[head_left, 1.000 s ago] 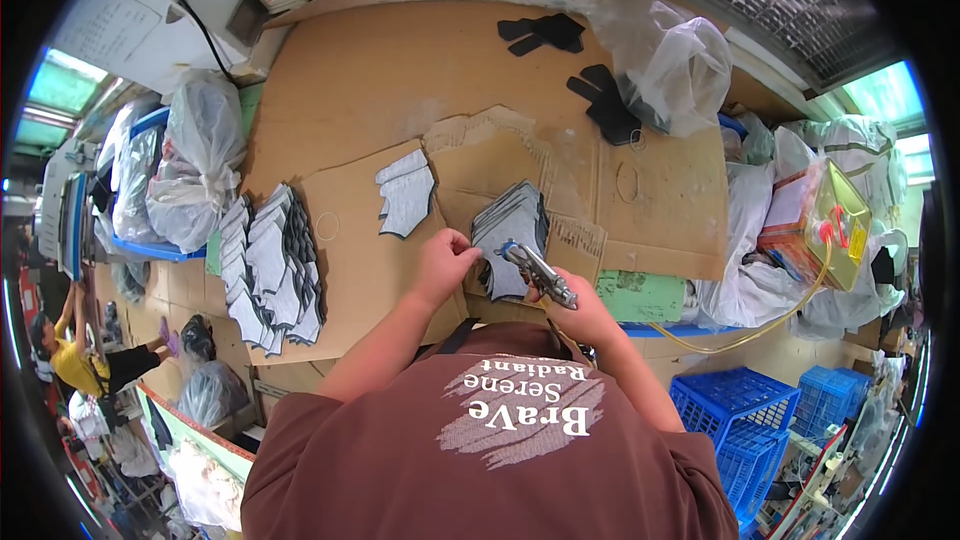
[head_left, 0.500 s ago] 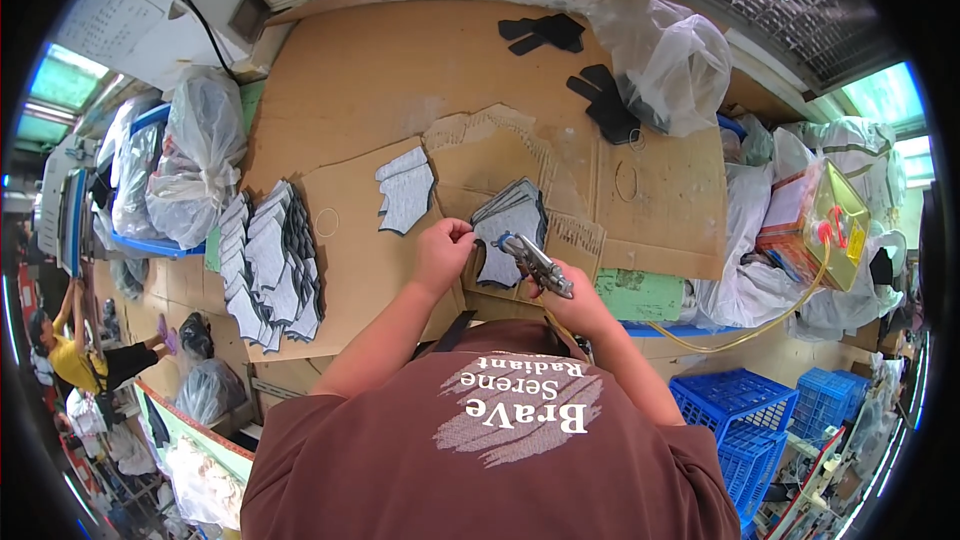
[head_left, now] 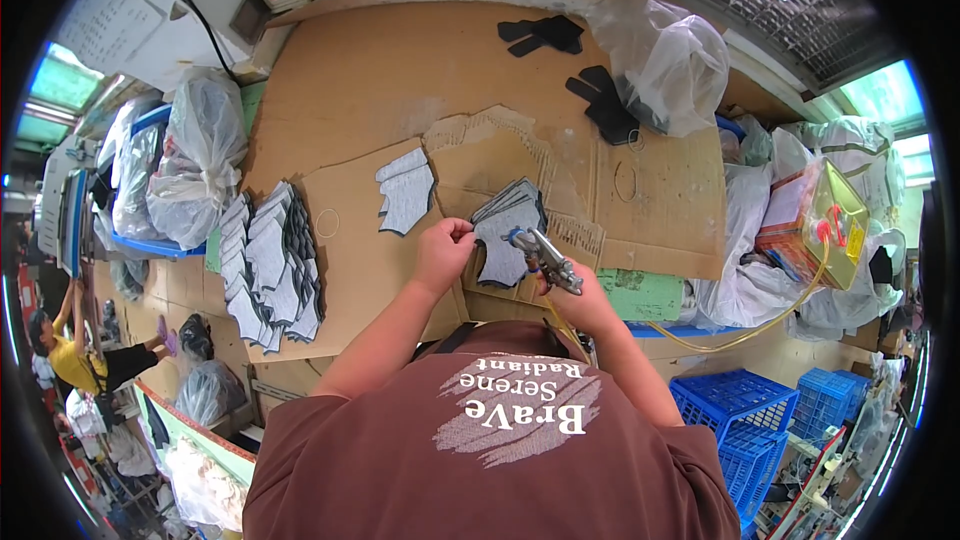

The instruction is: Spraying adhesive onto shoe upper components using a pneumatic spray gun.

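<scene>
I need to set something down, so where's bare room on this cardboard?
The far cardboard, left of the black pieces; also the right edge, nearer than the plastic bag. Crowded: overlapping grey pieces at near left, and around the spray gun.

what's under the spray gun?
Under the spray gun, held in the right hand: fanned grey cut pieces, with cardboard showing around them. Covered: the area directly behind the gun's body, and the cardboard beneath the pieces.
</scene>
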